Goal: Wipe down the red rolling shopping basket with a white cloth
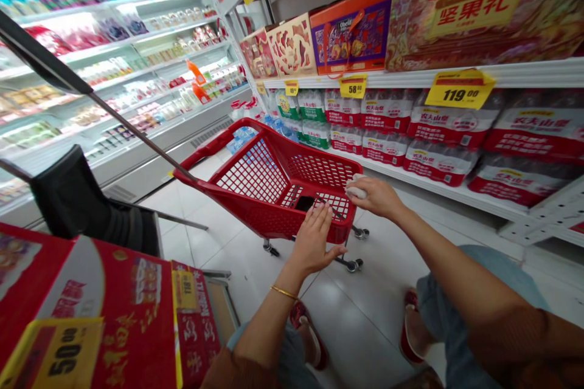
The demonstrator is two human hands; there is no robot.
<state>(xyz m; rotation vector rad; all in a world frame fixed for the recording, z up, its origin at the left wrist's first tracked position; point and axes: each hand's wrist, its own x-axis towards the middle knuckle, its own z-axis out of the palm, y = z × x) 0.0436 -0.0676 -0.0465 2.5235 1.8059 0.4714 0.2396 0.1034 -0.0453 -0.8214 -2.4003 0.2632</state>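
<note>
A red plastic shopping cart (267, 170) stands on the floor in front of me, its near end toward my hands. My right hand (376, 196) is closed around a crumpled whitish cloth (356, 187) at the cart's right near corner. With fingers stretched out, my left hand (314, 240) lies over the cart's near left rim; it appears to rest there and grips nothing. Inside the cart, on its floor, is a small dark object (305, 202) that I cannot make out further. A gold bracelet (283, 293) circles my left wrist.
Shelves on the right hold boxed gifts (353, 36) above packs of bottled water (447, 124). A lit refrigerated display (114, 73) runs along the far left. A black chair (68, 194) and stacked red boxes (114, 310) stand close on my left. White tiles (356, 328) cover the floor.
</note>
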